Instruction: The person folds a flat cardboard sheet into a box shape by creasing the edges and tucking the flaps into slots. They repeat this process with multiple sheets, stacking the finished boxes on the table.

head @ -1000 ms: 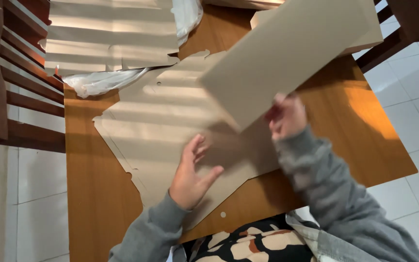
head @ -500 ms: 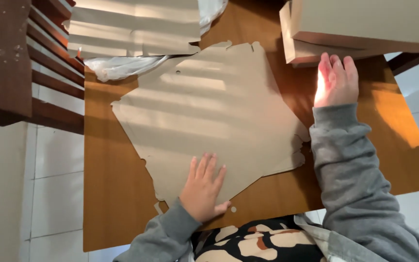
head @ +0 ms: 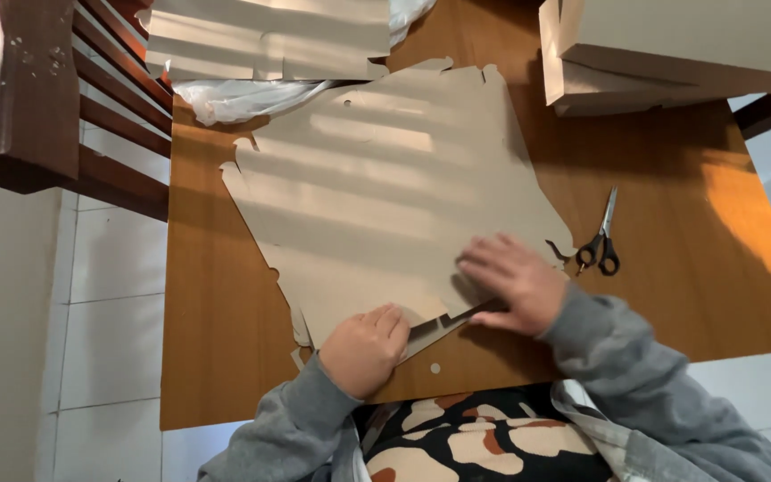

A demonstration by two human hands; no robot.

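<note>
A flat, unfolded brown cardboard box blank (head: 385, 187) lies on the wooden table (head: 671, 223), its flaps and notches spread out. My left hand (head: 366, 350) is curled over the blank's near edge, fingers bent on the cardboard. My right hand (head: 512, 281) lies flat on the blank's near right corner, fingers spread and pressing down beside a slotted tab. Both sleeves are grey.
Black-handled scissors (head: 601, 243) lie on the table just right of my right hand. Folded cardboard boxes (head: 671, 45) stand at the back right. More flat cardboard (head: 261, 36) and a clear plastic bag (head: 243, 96) sit at the back left. A dark wooden chair (head: 64, 107) stands left.
My right hand came down from the stacked boxes at the back right onto the blank's near corner. My left hand curled at the near edge. The scissors came into view.
</note>
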